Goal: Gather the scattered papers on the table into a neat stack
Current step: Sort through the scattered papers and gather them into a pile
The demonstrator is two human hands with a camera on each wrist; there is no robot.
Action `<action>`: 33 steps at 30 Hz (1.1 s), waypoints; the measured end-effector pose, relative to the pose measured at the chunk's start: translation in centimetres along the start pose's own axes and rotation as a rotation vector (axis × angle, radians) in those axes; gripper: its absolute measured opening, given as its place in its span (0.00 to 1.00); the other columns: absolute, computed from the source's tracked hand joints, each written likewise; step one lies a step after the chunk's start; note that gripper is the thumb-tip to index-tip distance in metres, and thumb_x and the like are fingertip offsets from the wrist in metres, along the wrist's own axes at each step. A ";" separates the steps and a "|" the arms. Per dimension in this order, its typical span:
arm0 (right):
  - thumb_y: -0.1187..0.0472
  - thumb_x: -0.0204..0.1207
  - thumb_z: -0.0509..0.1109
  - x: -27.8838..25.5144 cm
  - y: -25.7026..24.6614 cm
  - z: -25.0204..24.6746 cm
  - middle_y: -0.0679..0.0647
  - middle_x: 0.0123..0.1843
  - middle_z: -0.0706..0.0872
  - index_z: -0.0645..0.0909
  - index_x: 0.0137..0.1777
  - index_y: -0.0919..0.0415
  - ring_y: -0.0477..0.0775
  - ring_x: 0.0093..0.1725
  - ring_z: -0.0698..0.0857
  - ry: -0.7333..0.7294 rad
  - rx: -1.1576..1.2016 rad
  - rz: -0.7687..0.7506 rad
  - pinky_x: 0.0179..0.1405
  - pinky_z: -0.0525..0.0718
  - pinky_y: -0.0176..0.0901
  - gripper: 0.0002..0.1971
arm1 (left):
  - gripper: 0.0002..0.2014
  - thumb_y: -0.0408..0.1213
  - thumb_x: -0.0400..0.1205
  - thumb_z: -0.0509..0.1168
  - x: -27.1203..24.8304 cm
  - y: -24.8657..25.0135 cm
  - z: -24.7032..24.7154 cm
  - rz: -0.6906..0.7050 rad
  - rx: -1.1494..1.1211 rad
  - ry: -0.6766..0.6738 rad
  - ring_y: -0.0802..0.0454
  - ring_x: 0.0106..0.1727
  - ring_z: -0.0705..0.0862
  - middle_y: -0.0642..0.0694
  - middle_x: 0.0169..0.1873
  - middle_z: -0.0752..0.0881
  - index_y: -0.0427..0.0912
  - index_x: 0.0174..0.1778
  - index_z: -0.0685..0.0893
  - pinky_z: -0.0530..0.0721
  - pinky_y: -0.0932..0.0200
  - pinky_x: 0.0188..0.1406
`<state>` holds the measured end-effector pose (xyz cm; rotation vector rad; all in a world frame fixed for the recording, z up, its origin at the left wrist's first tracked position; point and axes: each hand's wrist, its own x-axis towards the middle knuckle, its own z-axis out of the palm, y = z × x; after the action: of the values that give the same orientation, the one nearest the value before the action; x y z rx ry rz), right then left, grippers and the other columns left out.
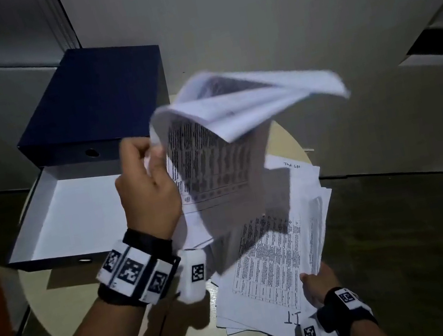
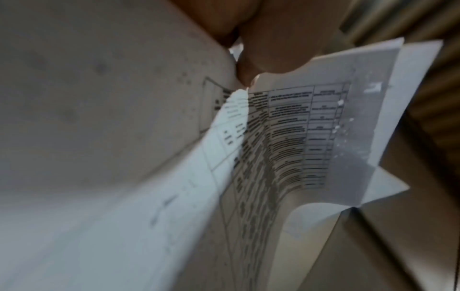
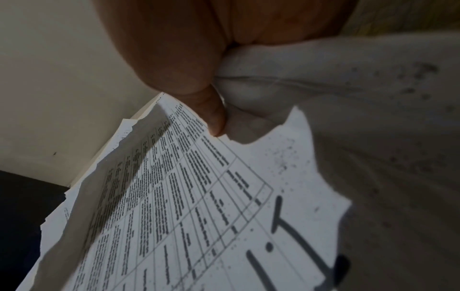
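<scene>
Head view: left hand [image 1: 147,189] raised, pinching papers [image 1: 212,154].

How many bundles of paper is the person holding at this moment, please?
2: a lifted sheaf pinched by the left hand, and a fanned pile gripped by the right hand over the table. Loose sheets may hide beneath.

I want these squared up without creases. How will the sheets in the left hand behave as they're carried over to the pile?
Probably floppy: the sheets pinched by the left hand curl over at the top and fan apart. They look light, so they may flutter and slide askew. The pile held at its corner by the right hand already lies unevenly, so it likely shifts easily.
</scene>
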<state>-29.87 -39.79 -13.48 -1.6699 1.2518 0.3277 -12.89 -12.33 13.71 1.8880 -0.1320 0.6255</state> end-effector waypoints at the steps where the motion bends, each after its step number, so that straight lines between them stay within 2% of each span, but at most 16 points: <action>1: 0.62 0.78 0.69 -0.3 -0.3 0.0 0.61 0.69 0.83 0.71 0.77 0.61 0.66 0.65 0.84 0.011 0.010 -0.002 0.70 0.80 0.59 0.27 | 0.03 0.29 0.85 0.62 0.1 0.1 0.3 -0.065 -0.110 0.007 0.67 0.38 0.78 0.59 0.40 0.81 0.37 0.54 0.78 0.73 0.73 0.40; 3: 0.60 0.78 0.69 -0.1 0.1 -0.1 0.60 0.72 0.82 0.72 0.77 0.61 0.66 0.68 0.82 0.010 0.043 0.019 0.70 0.80 0.57 0.27 | 0.05 0.33 0.85 0.65 -0.7 -1.3 1.8 -0.265 -0.275 -0.040 0.72 0.46 0.81 0.56 0.47 0.85 0.40 0.55 0.80 0.77 0.76 0.49; 5: 0.55 0.78 0.68 0.0 0.3 -0.9 0.60 0.76 0.79 0.72 0.77 0.59 0.64 0.69 0.81 -0.051 0.112 0.051 0.61 0.83 0.50 0.27 | 0.10 0.43 0.83 0.67 -2.8 -4.0 3.5 -0.447 -0.200 -0.175 0.62 0.50 0.84 0.50 0.50 0.87 0.43 0.56 0.82 0.82 0.67 0.52; 7: 0.52 0.74 0.71 0.0 0.2 -1.3 0.63 0.68 0.84 0.79 0.69 0.63 0.63 0.59 0.85 -0.122 0.130 0.054 0.52 0.84 0.49 0.26 | 0.13 0.50 0.80 0.68 -5.8 -7.6 4.9 -0.613 -0.082 -0.314 0.47 0.50 0.85 0.45 0.48 0.87 0.44 0.52 0.83 0.82 0.55 0.48; 8: 0.51 0.74 0.72 -0.2 0.1 -1.4 0.63 0.60 0.88 0.82 0.64 0.65 0.63 0.54 0.87 -0.135 0.104 0.020 0.52 0.84 0.51 0.23 | 0.14 0.50 0.79 0.69 -7.3 -9.1 5.4 -0.690 -0.039 -0.366 0.41 0.49 0.85 0.42 0.45 0.86 0.43 0.49 0.82 0.80 0.55 0.44; 10: 0.47 0.76 0.71 -0.1 -0.3 -1.4 0.61 0.64 0.86 0.81 0.69 0.67 0.63 0.61 0.85 -0.103 0.145 0.006 0.64 0.80 0.53 0.28 | 0.16 0.52 0.79 0.69 -9.8 -12.1 5.9 -0.801 0.047 -0.437 0.33 0.46 0.83 0.37 0.38 0.83 0.41 0.41 0.78 0.74 0.56 0.40; 13: 0.46 0.85 0.61 -1.3 -1.4 -1.4 0.57 0.69 0.82 0.78 0.75 0.64 0.57 0.66 0.80 -0.127 0.284 -0.033 0.72 0.74 0.51 0.26 | 0.19 0.53 0.82 0.64 -12.6 -15.3 5.9 -0.865 0.237 -0.588 0.39 0.36 0.76 0.46 0.28 0.73 0.44 0.33 0.69 0.71 0.53 0.35; 15: 0.41 0.85 0.57 -1.9 -1.8 -1.7 0.51 0.73 0.78 0.75 0.76 0.53 0.53 0.72 0.76 -0.143 0.353 -0.015 0.75 0.69 0.50 0.25 | 0.12 0.49 0.84 0.63 -13.8 -16.7 5.8 -0.885 0.283 -0.661 0.40 0.43 0.81 0.47 0.37 0.78 0.45 0.40 0.76 0.77 0.52 0.43; 16: 0.36 0.83 0.57 -1.6 -1.5 -1.8 0.51 0.77 0.75 0.71 0.80 0.54 0.54 0.77 0.72 -0.159 0.366 -0.006 0.78 0.66 0.51 0.32 | 0.07 0.44 0.84 0.65 -14.2 -17.1 5.7 -0.901 0.262 -0.684 0.40 0.52 0.83 0.48 0.45 0.80 0.45 0.49 0.80 0.79 0.53 0.52; 19: 0.22 0.59 0.72 -1.3 -0.8 -1.2 0.49 0.79 0.75 0.71 0.81 0.54 0.54 0.79 0.74 -0.273 0.463 -0.013 0.82 0.65 0.58 0.53 | 0.16 0.31 0.82 0.68 -14.9 -18.1 5.7 -0.924 0.185 -0.720 0.45 0.67 0.81 0.49 0.57 0.80 0.41 0.66 0.80 0.77 0.55 0.65; 21: 0.31 0.48 0.85 -1.4 -0.4 -1.1 0.51 0.70 0.85 0.77 0.75 0.54 0.54 0.69 0.84 -0.284 0.511 -0.108 0.78 0.73 0.61 0.53 | 0.11 0.29 0.79 0.70 -15.1 -18.4 5.7 -0.922 0.157 -0.682 0.44 0.63 0.83 0.49 0.53 0.83 0.42 0.56 0.83 0.80 0.53 0.61; 22: 0.39 0.51 0.88 -1.3 -0.2 -1.1 0.51 0.67 0.88 0.77 0.74 0.55 0.55 0.67 0.85 -0.294 0.506 -0.121 0.76 0.75 0.61 0.50 | 0.07 0.30 0.78 0.72 -15.3 -18.5 5.7 -0.912 0.144 -0.659 0.43 0.58 0.84 0.48 0.49 0.84 0.42 0.48 0.82 0.81 0.54 0.55; 24: 0.57 0.64 0.84 -2.1 -0.5 -1.0 0.51 0.64 0.89 0.76 0.75 0.57 0.54 0.63 0.88 -0.326 0.455 -0.174 0.69 0.81 0.59 0.38 | 0.09 0.34 0.76 0.75 -15.6 -18.5 5.8 -0.898 0.141 -0.632 0.43 0.45 0.82 0.47 0.38 0.82 0.42 0.38 0.80 0.77 0.56 0.44; 27: 0.72 0.76 0.73 -2.6 -1.0 -0.8 0.50 0.56 0.90 0.78 0.71 0.51 0.47 0.51 0.91 -0.295 0.303 -0.257 0.49 0.87 0.42 0.25 | 0.14 0.41 0.75 0.76 -16.0 -18.2 6.0 -0.845 0.192 -0.666 0.43 0.35 0.79 0.47 0.31 0.80 0.41 0.33 0.77 0.75 0.58 0.35; 30: 0.81 0.76 0.66 -2.7 -1.3 -0.7 0.55 0.66 0.86 0.75 0.71 0.54 0.59 0.64 0.86 -0.238 0.315 -0.242 0.65 0.80 0.51 0.28 | 0.19 0.50 0.76 0.73 -16.0 -17.7 5.5 -0.774 0.325 -0.886 0.47 0.31 0.76 0.48 0.29 0.78 0.45 0.31 0.73 0.71 0.60 0.30; 33: 0.81 0.76 0.66 -2.5 -1.7 -1.1 0.57 0.65 0.88 0.78 0.69 0.58 0.61 0.62 0.87 -0.231 0.368 -0.227 0.71 0.78 0.62 0.25 | 0.18 0.56 0.75 0.71 -15.5 -17.7 4.6 -0.654 0.418 -0.959 0.51 0.30 0.74 0.50 0.31 0.77 0.48 0.33 0.73 0.71 0.59 0.30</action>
<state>-29.90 -39.26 -10.32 -1.3945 0.8793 0.1357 -17.88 -12.33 -9.70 2.3151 0.0158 -0.7751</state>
